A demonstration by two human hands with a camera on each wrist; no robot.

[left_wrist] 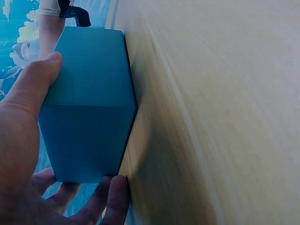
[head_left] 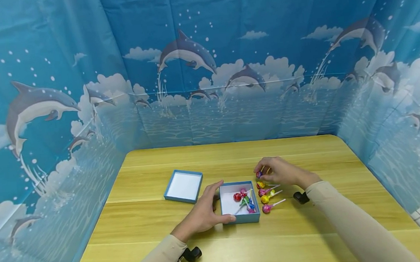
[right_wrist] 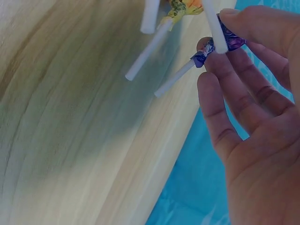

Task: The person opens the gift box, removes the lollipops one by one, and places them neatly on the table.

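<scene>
My left hand holds an open blue box, its thumb on the near side and its fingers round the far side. Inside the white-lined box lie several wrapped lollipops, among them a red one and a green one. Past the box's right side, my right hand pinches the head of a purple-wrapped lollipop between thumb and fingers. Below that hand, a column of lollipops lies on the table, including a yellow one and a pink one, sticks pointing right.
The box's blue lid lies to the left of the box, white inside facing up. A wooden table carries everything. Blue dolphin-printed curtains hang along its back and sides.
</scene>
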